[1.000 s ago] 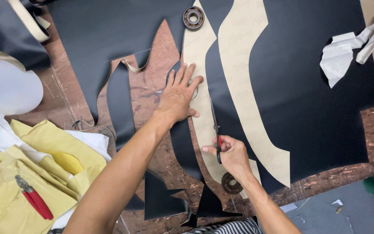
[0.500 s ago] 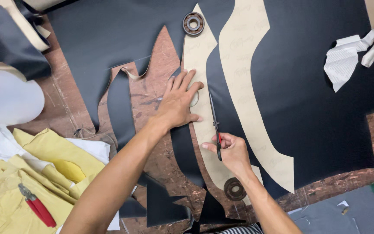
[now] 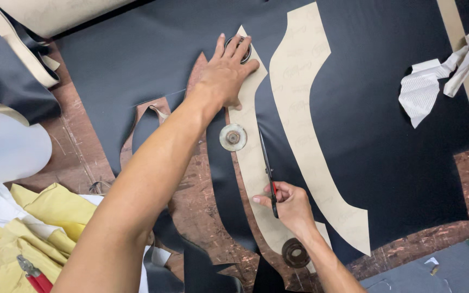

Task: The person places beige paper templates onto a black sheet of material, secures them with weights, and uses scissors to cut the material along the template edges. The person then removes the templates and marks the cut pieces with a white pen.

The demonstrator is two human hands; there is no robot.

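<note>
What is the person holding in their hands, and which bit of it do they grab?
The right hand grips a thin cutting tool by its red lower end, blade pointing away. The left hand holds nothing; it presses flat on a round weight.

No packages, labels, signs or screens were in view. Closest thing was a crumpled white paper scrap [image 3: 422,89] with faint print, upper right of the frame, lying on the black sheet [image 3: 386,152].
</note>
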